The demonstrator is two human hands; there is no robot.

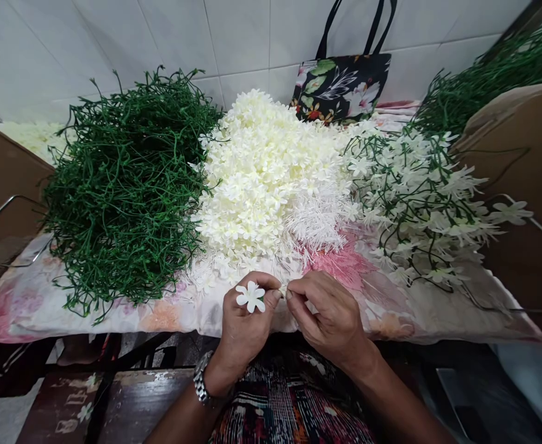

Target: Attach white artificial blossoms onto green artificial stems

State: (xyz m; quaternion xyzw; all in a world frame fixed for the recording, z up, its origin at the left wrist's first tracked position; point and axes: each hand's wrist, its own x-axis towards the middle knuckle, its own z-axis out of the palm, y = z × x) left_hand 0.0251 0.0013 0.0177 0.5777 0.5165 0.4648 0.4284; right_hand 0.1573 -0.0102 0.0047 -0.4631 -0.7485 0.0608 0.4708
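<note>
My left hand [245,317] is closed around a green stem piece with one white artificial flower [251,296] showing on top of the fingers. My right hand [328,314] pinches a small white flower part [283,291] against the left thumb tip. Both hands meet at the near edge of the floral cloth [391,305]. Just behind them lies a big heap of loose white flowers [271,172]. A mound of bare green stems [123,185] sits to the left. Finished sprigs with white flowers on green stems [418,197] lie to the right.
A black floral tote bag [342,86] stands against the white tiled wall at the back. Brown cardboard boxes [525,154] flank the table on both sides. More green stems [506,68] fill the far right corner. A wristwatch [201,385] is on my left wrist.
</note>
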